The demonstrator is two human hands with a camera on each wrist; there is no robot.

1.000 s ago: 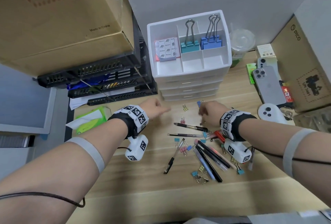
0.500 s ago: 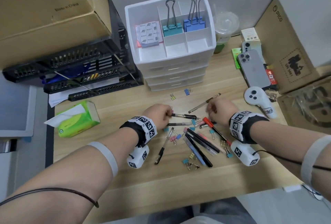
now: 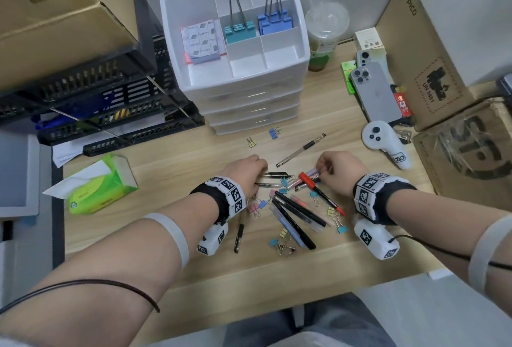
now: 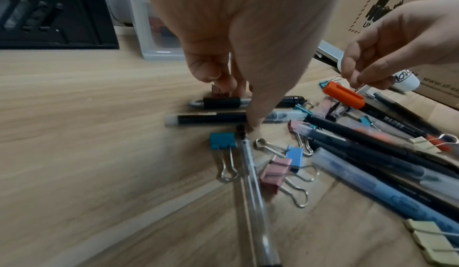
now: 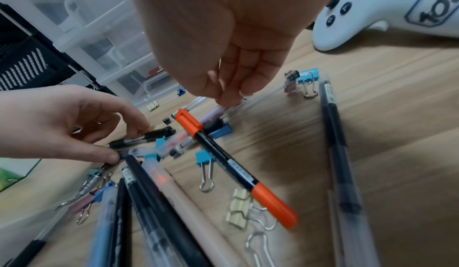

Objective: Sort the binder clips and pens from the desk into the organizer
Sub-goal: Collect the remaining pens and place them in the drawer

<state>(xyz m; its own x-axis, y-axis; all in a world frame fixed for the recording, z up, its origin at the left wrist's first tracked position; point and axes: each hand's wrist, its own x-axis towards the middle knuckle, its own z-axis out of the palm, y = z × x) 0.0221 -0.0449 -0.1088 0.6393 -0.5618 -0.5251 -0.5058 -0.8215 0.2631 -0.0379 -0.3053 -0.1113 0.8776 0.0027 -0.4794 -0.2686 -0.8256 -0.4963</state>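
A heap of pens and small binder clips (image 3: 297, 209) lies on the wooden desk in front of the white drawer organizer (image 3: 235, 80). My left hand (image 3: 259, 177) curls over the top black pen (image 3: 275, 175), (image 4: 223, 102), and its thumb presses a second black pen (image 4: 211, 118) below. My right hand (image 3: 320, 173), (image 5: 228, 98) pinches the end of a lilac pen (image 5: 214, 113) beside the orange-capped marker (image 3: 318, 191). One clear pen (image 3: 300, 150) lies apart. Large teal clips (image 3: 239, 30) and large blue clips (image 3: 274, 23) stand in the organizer's back compartments.
Sticky notes (image 3: 201, 41) fill the organizer's left bin. Black paper trays (image 3: 110, 114) and a green tissue pack (image 3: 94, 191) sit left. A cup (image 3: 324, 39), phones (image 3: 374, 91), a white controller (image 3: 385, 144) and cardboard boxes (image 3: 432, 50) crowd the right.
Both hands dropped from near the organizer's base onto the pile. The left hand closed on the black pen, and the right hand shifted to the lilac pen's end.
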